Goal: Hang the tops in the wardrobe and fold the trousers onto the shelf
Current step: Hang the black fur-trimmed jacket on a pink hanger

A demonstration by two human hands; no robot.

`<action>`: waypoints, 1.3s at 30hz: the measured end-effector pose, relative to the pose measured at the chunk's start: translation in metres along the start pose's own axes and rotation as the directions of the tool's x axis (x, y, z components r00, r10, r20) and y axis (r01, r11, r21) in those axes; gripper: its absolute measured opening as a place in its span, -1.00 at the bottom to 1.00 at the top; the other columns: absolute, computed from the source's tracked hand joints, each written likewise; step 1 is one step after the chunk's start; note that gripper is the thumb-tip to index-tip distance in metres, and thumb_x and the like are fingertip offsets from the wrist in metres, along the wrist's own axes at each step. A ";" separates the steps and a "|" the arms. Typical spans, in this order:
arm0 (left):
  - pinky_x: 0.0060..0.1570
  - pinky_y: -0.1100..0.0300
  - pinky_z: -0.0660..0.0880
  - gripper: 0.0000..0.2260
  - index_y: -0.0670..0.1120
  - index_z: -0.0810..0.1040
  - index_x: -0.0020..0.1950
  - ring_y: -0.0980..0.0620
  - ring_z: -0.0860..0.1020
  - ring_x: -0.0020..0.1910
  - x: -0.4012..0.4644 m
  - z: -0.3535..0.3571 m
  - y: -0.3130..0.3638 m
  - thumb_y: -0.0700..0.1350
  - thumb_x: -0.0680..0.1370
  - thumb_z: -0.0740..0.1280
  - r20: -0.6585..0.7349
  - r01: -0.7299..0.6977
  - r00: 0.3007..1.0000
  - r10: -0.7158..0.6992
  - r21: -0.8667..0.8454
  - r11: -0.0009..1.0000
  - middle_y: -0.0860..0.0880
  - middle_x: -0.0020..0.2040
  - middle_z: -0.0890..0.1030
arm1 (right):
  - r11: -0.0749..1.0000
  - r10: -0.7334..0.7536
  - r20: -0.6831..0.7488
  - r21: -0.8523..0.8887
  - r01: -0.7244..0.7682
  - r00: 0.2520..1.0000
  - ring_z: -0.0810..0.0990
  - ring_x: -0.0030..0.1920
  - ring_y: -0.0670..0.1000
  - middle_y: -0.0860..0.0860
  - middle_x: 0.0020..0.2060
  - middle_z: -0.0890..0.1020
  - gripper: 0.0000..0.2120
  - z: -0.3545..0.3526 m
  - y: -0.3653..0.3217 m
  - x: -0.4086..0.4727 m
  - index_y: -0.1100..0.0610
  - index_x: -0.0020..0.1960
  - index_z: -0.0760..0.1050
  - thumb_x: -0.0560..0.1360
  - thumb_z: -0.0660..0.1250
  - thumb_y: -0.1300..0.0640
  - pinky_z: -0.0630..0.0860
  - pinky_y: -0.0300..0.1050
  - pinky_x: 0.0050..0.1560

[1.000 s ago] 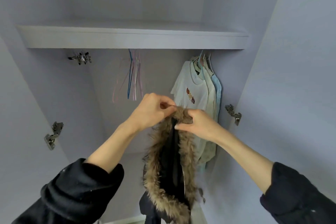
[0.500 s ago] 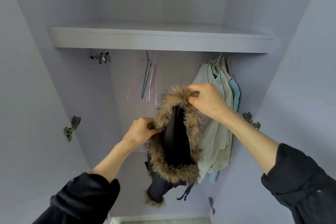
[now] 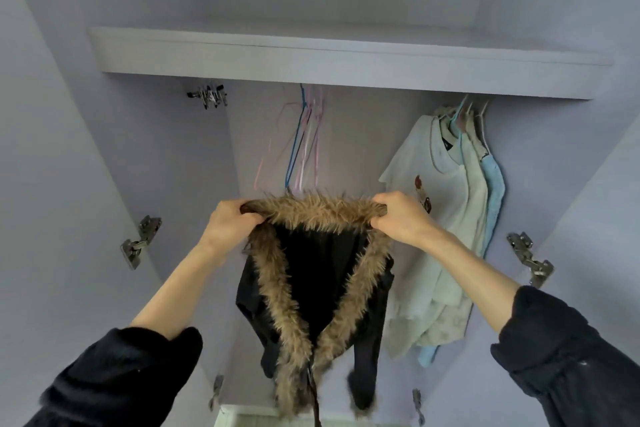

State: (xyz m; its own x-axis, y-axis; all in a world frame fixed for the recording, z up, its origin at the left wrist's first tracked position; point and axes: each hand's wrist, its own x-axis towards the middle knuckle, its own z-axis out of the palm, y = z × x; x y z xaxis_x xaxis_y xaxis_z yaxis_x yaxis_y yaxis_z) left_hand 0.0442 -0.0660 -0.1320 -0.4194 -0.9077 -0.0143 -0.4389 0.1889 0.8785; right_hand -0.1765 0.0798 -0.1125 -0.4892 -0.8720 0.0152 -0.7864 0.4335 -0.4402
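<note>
Left hand and right hand each clamp the jacket's fur collar, stretching it flat, probably for the hangers just above.

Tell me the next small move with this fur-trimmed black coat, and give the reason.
Probably let one hand go and reach for an empty hanger. Both the left hand and right hand grip the fur collar of the black coat, spread wide with no hanger visible in it, while bare hangers hang just behind and the hung tops fill the right side.
</note>
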 end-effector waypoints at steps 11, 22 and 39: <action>-0.10 0.22 0.53 -0.78 -0.03 0.62 -0.21 0.04 0.61 -0.13 0.065 -0.006 -0.012 -0.33 0.48 0.31 0.100 0.030 0.995 -0.019 -0.116 0.993 -0.01 -0.17 0.66 | 0.729 0.174 0.094 0.657 -0.192 0.980 0.50 0.01 0.06 0.13 0.09 0.52 -0.82 0.054 -0.047 0.151 0.17 0.17 0.44 0.59 0.18 0.21 0.49 -0.15 -0.14; -0.09 0.20 0.53 -0.84 -0.04 0.63 -0.20 0.07 0.62 -0.15 0.104 -0.022 -0.007 -0.29 0.48 0.36 0.066 0.040 0.997 -0.032 -0.123 0.992 0.00 -0.18 0.68 | 0.455 0.414 0.102 0.837 -0.303 0.905 0.43 -0.39 -0.01 0.03 -0.33 0.48 -0.83 0.076 -0.063 0.245 0.18 0.13 0.49 0.58 0.23 0.14 0.42 -0.18 -0.41; -0.13 0.22 0.49 -0.79 -0.05 0.61 -0.19 0.06 0.58 -0.20 0.086 0.035 0.010 -0.31 0.51 0.27 0.031 0.105 0.994 -0.101 -0.169 0.980 -0.02 -0.23 0.64 | 0.415 0.294 -0.317 0.892 0.178 0.902 0.30 -0.54 -0.09 0.06 -0.50 0.35 -0.88 0.042 0.024 0.158 0.27 -0.23 0.43 0.50 0.26 0.33 0.28 -0.17 -0.47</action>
State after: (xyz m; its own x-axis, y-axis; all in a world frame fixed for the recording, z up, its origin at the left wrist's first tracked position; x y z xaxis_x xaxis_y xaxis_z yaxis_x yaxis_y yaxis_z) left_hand -0.0244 -0.1293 -0.1408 -0.3970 -0.9102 -0.1177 -0.3398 0.0266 0.9401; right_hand -0.2573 -0.0571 -0.1580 -0.7919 -0.5870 0.1686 -0.0771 -0.1777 -0.9811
